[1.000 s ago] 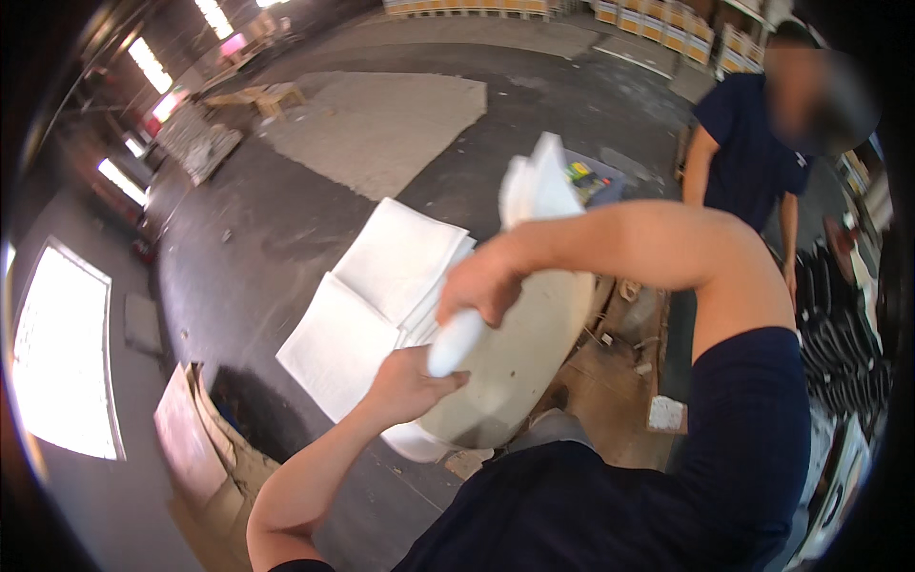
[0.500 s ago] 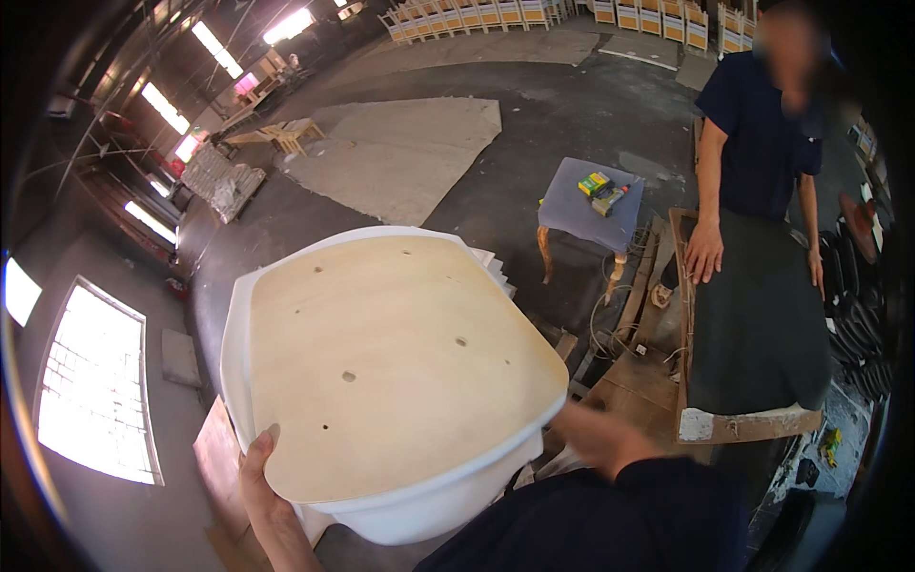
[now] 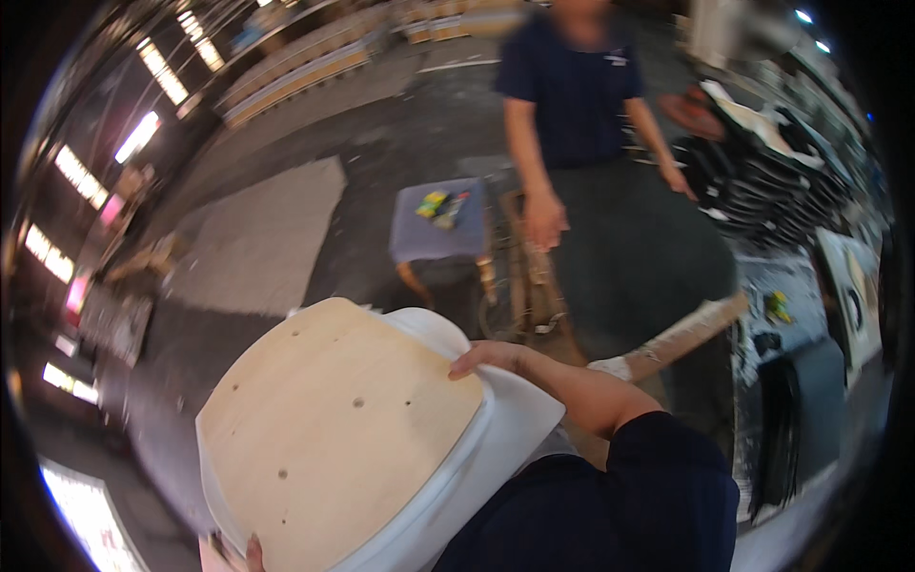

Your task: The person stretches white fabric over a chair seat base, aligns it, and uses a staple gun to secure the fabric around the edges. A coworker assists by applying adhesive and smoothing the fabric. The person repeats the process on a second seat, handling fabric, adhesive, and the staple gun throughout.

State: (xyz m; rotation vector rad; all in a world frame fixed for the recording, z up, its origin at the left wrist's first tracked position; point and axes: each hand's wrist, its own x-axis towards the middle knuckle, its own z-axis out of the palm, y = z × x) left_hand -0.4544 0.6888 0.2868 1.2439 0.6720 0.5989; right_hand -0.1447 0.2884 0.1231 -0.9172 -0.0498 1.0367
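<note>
A pale plywood seat board (image 3: 329, 419) with rounded corners and several drilled holes is tilted in front of my body. White padding (image 3: 510, 415), soft-looking and bent outward at the right, lies beneath it. My right hand (image 3: 488, 357) grips the far right edge, thumb on the wood and the other fingers mostly hidden. At the lower left edge my left hand (image 3: 254, 553) shows only a fingertip or thumb over the rim; the rest is hidden by the board or out of frame.
Across from me a person in dark blue stands with hands by a dark sheet (image 3: 639, 257) on a work table. A stool (image 3: 438, 224) bears small yellow-green items. Black curved pieces (image 3: 753, 181) are piled at right, near dark upright panels (image 3: 796, 419). A beige floor sheet (image 3: 257, 243) lies behind.
My view has swung right. The board and padding have turned and tilted closer to me, and my right hand has come from behind the padding to the board's far right edge.
</note>
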